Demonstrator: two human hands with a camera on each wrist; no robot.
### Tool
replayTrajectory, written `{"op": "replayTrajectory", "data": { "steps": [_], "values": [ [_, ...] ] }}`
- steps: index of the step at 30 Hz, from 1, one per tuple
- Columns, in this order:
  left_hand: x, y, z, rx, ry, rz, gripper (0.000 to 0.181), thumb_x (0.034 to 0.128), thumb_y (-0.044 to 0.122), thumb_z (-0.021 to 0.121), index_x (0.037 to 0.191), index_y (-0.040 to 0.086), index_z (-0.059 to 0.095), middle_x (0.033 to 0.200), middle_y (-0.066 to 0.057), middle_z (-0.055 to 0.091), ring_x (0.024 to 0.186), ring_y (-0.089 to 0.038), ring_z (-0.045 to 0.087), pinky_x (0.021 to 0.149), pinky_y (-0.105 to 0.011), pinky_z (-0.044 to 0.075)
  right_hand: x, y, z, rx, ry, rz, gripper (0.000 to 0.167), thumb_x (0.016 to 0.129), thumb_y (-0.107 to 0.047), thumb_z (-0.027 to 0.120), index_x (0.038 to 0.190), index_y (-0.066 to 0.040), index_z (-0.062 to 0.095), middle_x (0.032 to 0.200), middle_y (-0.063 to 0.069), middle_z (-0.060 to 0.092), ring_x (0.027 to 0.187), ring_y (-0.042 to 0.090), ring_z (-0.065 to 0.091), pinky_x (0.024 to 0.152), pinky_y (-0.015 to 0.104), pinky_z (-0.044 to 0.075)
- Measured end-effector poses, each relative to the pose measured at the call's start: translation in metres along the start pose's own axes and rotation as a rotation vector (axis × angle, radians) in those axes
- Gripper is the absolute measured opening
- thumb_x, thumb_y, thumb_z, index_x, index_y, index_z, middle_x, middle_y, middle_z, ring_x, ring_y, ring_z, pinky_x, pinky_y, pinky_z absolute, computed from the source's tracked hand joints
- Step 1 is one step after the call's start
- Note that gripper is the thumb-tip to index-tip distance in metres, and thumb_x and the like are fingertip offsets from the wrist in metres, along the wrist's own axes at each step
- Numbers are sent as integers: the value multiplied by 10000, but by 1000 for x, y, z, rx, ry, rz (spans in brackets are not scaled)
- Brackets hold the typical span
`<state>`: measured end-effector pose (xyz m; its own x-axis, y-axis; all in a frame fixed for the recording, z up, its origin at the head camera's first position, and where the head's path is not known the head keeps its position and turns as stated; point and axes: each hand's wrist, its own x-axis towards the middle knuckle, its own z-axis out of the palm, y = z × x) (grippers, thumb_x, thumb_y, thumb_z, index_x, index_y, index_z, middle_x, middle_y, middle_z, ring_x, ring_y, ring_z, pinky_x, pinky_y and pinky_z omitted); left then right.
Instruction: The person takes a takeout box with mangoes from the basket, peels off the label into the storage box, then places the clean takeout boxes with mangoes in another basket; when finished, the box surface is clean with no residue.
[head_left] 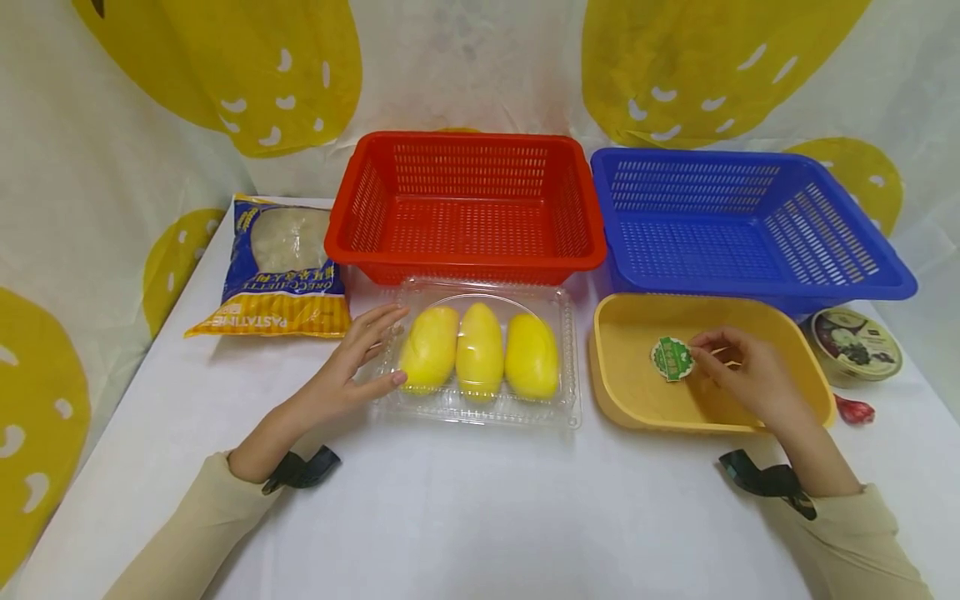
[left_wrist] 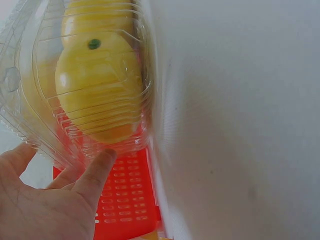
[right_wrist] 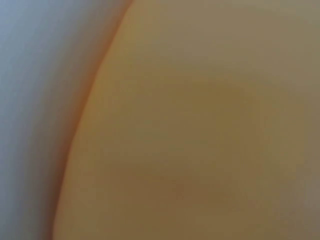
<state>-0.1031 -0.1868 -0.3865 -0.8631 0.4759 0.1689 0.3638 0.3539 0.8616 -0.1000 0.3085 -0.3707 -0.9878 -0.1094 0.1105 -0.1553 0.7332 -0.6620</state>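
Note:
A clear plastic clamshell box (head_left: 480,414) holds three yellow mangoes (head_left: 480,346) in a row. My left hand (head_left: 352,358) is at the box's left end, fingers spread and thumb apart. In the left wrist view, the fingertips of that hand (left_wrist: 60,195) are right by the box's ribbed side; whether they press on it I cannot tell. Over the yellow tub (head_left: 712,427), my right hand (head_left: 750,375) pinches a green and white sticker (head_left: 672,359) by its edge. The right wrist view is a blur of the tub's yellow wall (right_wrist: 190,130).
Behind stand a red basket (head_left: 465,268) and a blue basket (head_left: 705,283). A bag of pasta (head_left: 281,275) lies at the left. Right of the tub are a round lidded container (head_left: 855,346) and a small red thing (head_left: 855,410). White cloth (head_left: 480,517) covers the table.

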Motion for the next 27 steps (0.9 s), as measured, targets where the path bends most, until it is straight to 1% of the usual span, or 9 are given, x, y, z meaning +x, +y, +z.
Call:
{"op": "replayTrajectory", "data": {
  "steps": [2,4,6,10,18,27],
  "values": [
    [0,0,0,-2,1,4,742,896,92,672,1534,150,296,1571,-104,180,1402,-381,307,1111,-608,280,0,0,-1,7,11,-5,167,939,-54,627,1038,80,639,816,-75,645,651,25,589,544,134,489],
    [0,-1,1,-3,1,5,741,898,93,670,1534,155,297,1572,-100,181,1404,-379,305,1111,-609,280,0,0,-1,15,19,-4,175,936,-65,634,1042,74,648,807,-193,611,662,4,589,564,116,484],
    [0,-1,1,-5,0,6,739,900,94,669,1535,158,296,1573,-98,179,1406,-377,299,1111,-611,279,0,0,-1,26,28,-6,173,930,-66,641,1035,70,654,802,-256,587,666,-26,581,577,99,477],
    [0,-1,1,-4,-4,6,735,902,99,665,1535,163,296,1574,-95,177,1408,-375,295,1112,-611,279,-2,0,-1,32,33,0,168,924,-66,644,1027,66,657,810,-285,572,677,-64,565,582,95,474],
    [-1,0,0,0,-2,6,735,901,95,666,1534,149,296,1571,-107,179,1404,-382,299,1110,-611,281,-3,-3,-2,3,39,31,178,924,-115,658,1029,28,676,814,-222,601,690,-75,559,553,134,481],
    [0,0,0,1,0,9,738,899,88,665,1534,146,292,1570,-106,180,1404,-382,300,1110,-612,279,-4,-7,-4,18,77,19,168,923,-93,649,1022,42,670,816,-319,559,688,-94,547,569,100,467]
  ]
}}
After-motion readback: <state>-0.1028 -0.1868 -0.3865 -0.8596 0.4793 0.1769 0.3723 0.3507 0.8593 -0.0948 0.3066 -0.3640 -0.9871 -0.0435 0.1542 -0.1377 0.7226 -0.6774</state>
